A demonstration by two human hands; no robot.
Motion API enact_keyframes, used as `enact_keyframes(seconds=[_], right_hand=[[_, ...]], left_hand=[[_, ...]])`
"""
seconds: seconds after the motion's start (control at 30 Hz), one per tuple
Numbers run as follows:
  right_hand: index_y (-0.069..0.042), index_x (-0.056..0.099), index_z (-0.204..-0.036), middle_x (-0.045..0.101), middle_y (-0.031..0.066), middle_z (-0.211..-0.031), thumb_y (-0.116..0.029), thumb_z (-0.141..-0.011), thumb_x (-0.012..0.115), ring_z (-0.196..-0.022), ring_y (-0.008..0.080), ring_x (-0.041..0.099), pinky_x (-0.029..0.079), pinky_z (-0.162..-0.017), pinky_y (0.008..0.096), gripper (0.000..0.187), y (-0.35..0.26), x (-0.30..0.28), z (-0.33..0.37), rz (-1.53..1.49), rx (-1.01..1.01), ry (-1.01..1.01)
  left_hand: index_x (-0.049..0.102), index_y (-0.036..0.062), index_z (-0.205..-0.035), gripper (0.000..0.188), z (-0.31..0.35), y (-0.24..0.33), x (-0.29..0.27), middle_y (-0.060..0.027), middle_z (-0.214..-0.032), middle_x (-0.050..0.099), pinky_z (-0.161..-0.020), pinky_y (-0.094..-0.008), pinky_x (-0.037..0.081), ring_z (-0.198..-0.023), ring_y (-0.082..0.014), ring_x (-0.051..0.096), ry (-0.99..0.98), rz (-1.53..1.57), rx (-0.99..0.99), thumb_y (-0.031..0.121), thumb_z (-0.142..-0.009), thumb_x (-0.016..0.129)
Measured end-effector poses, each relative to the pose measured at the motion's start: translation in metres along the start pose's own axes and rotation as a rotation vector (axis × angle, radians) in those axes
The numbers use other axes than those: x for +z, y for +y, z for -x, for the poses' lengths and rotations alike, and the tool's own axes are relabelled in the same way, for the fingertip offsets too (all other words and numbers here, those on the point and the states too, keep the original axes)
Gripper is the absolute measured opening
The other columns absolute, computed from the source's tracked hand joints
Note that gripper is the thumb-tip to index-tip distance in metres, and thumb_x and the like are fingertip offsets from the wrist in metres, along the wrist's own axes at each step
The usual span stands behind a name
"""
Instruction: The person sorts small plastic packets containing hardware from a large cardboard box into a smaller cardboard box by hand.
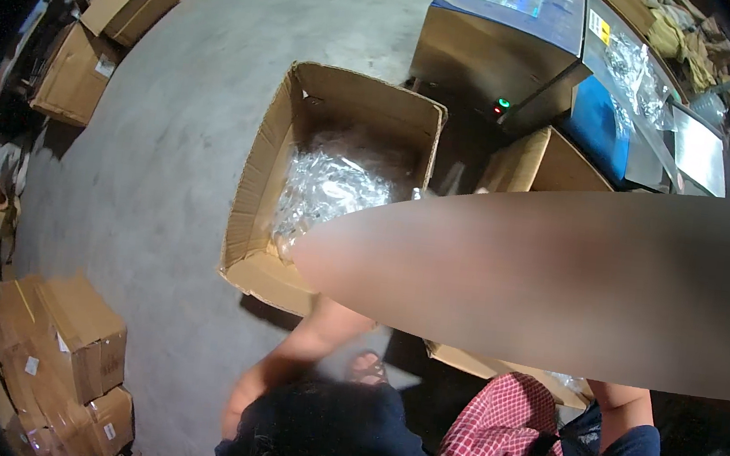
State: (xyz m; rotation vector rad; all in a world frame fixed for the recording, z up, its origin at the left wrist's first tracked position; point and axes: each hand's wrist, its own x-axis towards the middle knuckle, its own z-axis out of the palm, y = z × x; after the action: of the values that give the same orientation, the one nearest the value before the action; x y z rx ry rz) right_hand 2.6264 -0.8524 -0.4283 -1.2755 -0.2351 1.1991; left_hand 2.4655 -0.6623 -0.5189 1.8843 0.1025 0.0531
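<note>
My left forearm [304, 342] reaches up to the near side of an open cardboard box [256, 181]. A wide blurred patch covers my left hand, so its fingers and anything in them are hidden. Inside the box lies a heap of clear, shiny plastic pieces [334, 187], their exact kind not plain. My right arm [622, 405] comes in at the lower right and vanishes under the same blur near a second open cardboard box [558, 164], itself largely covered. Of my right hand, too, no grip can be made out.
A large box-shaped machine [500, 46] with a blue top stands at the far right, beside a surface holding clear plastic [639, 74]. Closed cardboard cartons [73, 335] are stacked at the near left. More cartons [79, 73] stand at the far left. The floor [158, 162] is grey concrete.
</note>
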Motion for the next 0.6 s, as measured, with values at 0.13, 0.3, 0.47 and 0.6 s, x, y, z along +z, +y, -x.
enact_keyframes(seconds=[0.13,0.3,0.47,0.6], right_hand=[[-0.002,0.064,-0.113,0.069,0.0061,-0.095,-0.037,-0.096,0.060,-0.082,0.0115,0.065,0.054,-0.072,0.0277,0.040,0.004,0.002,0.001,0.179,-0.039,0.026],[0.003,0.059,-0.103,0.067,0.0080,-0.081,-0.006,-0.092,0.063,-0.069,0.0163,0.067,0.059,-0.062,0.0288,0.015,0.020,0.014,0.002,0.085,0.082,0.055],[0.000,0.059,-0.095,0.067,0.0082,-0.077,-0.005,-0.089,0.065,-0.064,0.0150,0.067,0.057,-0.058,0.0263,0.010,0.023,0.006,0.010,0.005,0.035,0.080],[-0.002,0.059,-0.091,0.067,0.0075,-0.075,-0.005,-0.087,0.066,-0.059,0.0140,0.065,0.053,-0.054,0.0255,0.009,0.031,0.002,0.015,-0.064,-0.041,0.117]], left_hand=[[0.062,0.0036,-0.111,0.028,0.002,-0.013,0.005,-0.0099,-0.104,0.066,-0.080,-0.0370,0.050,-0.095,-0.0221,0.062,0.081,-0.189,0.117,0.020,-0.089,0.067],[0.056,0.0019,-0.091,0.011,-0.004,0.009,0.005,-0.0102,-0.091,0.067,-0.059,-0.0228,0.050,-0.070,-0.0129,0.065,0.098,0.443,-0.281,0.012,-0.094,0.061],[0.055,0.0022,-0.088,0.010,-0.005,0.010,0.010,-0.0104,-0.089,0.067,-0.059,-0.0231,0.050,-0.068,-0.0139,0.064,0.088,0.524,-0.266,0.009,-0.093,0.060],[0.058,-0.0001,-0.086,0.009,-0.008,0.028,0.010,-0.0110,-0.089,0.067,-0.067,-0.0266,0.050,-0.076,-0.0160,0.065,0.066,0.518,-0.250,0.007,-0.093,0.057]])
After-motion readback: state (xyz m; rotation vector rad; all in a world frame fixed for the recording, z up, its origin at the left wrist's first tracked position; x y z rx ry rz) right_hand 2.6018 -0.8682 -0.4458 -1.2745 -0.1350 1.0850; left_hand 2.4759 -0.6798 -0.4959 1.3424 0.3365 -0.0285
